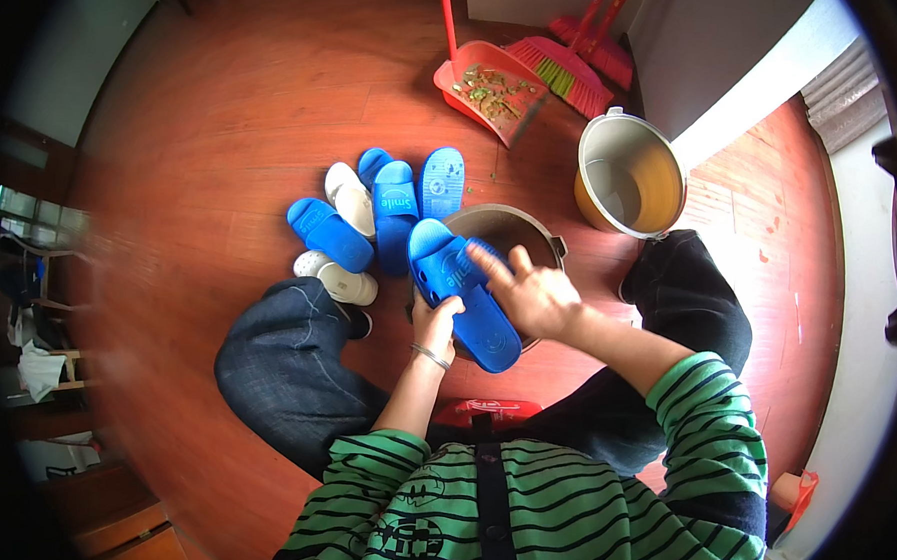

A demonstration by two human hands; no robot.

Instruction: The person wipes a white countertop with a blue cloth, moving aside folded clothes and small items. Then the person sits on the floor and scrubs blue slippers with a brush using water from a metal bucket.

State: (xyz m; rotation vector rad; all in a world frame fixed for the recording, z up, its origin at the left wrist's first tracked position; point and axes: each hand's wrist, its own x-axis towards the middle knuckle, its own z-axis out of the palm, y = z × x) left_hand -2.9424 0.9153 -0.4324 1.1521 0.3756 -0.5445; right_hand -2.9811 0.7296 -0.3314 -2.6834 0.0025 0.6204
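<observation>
My left hand [435,327] grips a blue slide slipper [484,325] by its side, thumb on top near the strap. My right hand [537,295] lies over the slipper's right side with fingers spread, one fingertip at the strap; whether it holds anything is hidden. Beneath the slipper stands a round metal basin [525,220], its contents mostly hidden. Left of the basin lie several blue slippers, one with its strap up [396,203] and one sole up [442,181]. Among them are white clogs [354,207], with another pale pair [347,283] closer to my left knee.
A yellow-sided bucket [631,171] with some liquid stands at the right, near my right knee. Beyond it are a red dustpan [476,61] holding debris and pink-red brooms [563,72] by the wall. Wooden furniture [137,549] stands at the lower left.
</observation>
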